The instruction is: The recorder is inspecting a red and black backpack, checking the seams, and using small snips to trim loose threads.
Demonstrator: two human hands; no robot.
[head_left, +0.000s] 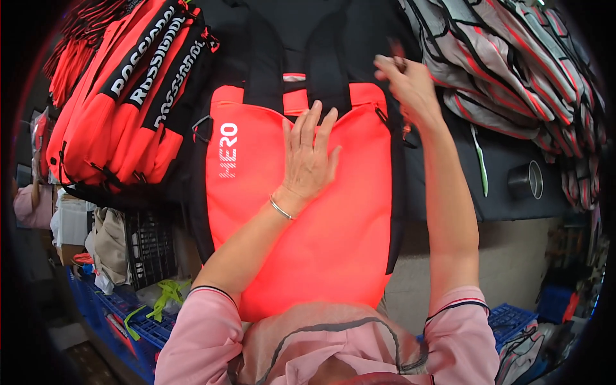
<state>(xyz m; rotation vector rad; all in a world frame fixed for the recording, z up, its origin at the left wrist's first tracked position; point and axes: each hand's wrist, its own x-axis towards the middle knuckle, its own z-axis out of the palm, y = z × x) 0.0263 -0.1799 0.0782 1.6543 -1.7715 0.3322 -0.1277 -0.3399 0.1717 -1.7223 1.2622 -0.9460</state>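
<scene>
A bright coral-red backpack (301,237) with black sides lies in front of me, its lower end against my body. Two black shoulder straps (264,70) run from its top toward the far side. My left hand (309,154) rests on the upper middle of the red panel, fingers stretched out, holding nothing. Beyond the bag's top right corner, my right hand (410,86) is raised with its fingers closed. A slim reddish, dark thing (406,125) shows above and below that hand, too blurred to name. Dark cord loops (202,129) sit at the bag's upper left edge.
Red-and-black bags (122,128) stand stacked at the left on the black table (443,192). Grey pieces with red and black trim (500,70) pile up at the right. A green-and-white brush-like stick (480,160) and a metal cup (526,180) lie nearby. Blue crates (144,327) stand below.
</scene>
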